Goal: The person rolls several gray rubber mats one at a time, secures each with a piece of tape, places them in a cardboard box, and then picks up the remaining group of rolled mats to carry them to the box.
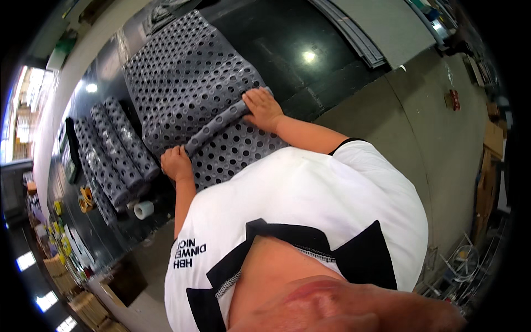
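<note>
A grey perforated mat (185, 66), with rows of round dark holes, lies spread over the dark table. Across it runs a narrow rolled section (218, 120), slanting from lower left to upper right. My left hand (177, 164) is closed over the near left end of this roll. At the other end, my right hand (263, 109) grips the roll with its fingers over the top and the thumb toward me. The lower flap of the mat (232, 152) reaches toward my body, where my shirt hides its near edge.
Several rolled grey mats (113, 149) lie at the left, some with shiny wrapping. Yellow tape rolls (86, 199) and a whitish roll (144, 209) sit close by. Long grey strips (354, 33) are stacked along the far right of the dark tabletop (293, 61). Cardboard (487, 182) stands far right.
</note>
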{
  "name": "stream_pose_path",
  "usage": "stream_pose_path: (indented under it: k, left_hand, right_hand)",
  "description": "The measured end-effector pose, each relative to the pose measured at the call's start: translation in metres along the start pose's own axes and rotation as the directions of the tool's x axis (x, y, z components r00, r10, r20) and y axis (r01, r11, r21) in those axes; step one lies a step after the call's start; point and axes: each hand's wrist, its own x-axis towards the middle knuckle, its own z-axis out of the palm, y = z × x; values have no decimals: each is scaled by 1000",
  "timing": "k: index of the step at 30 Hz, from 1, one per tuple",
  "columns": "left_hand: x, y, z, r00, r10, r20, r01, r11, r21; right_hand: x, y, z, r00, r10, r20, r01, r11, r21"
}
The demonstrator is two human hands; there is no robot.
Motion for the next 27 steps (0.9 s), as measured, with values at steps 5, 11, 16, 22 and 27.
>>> stream_pose_path:
  k: [5, 11, 16, 22, 27]
  left_hand:
    - [-14, 11, -15, 943, 227, -244, -249, 967, -62]
    - [31, -23, 20, 986, 147, -78, -154, 983, -103]
    - [67, -8, 27, 997, -72, -38, 74, 996, 57]
    - [102, -9, 52, 990, -125, -63, 128, 990, 53]
    - [139, -2, 50, 988, -153, -7, 152, 988, -23]
  right_hand:
    - [17, 11, 4, 998, -11, -55, 13, 999, 40]
    - [55, 24, 8, 985, 67, 157, -70, 997, 12]
    - [75, 14, 7, 997, 36, -68, -42, 995, -91]
    - [97, 0, 26, 968, -232, -98, 244, 961, 133]
    - [126, -3, 25, 950, -205, 235, 206, 978, 23]
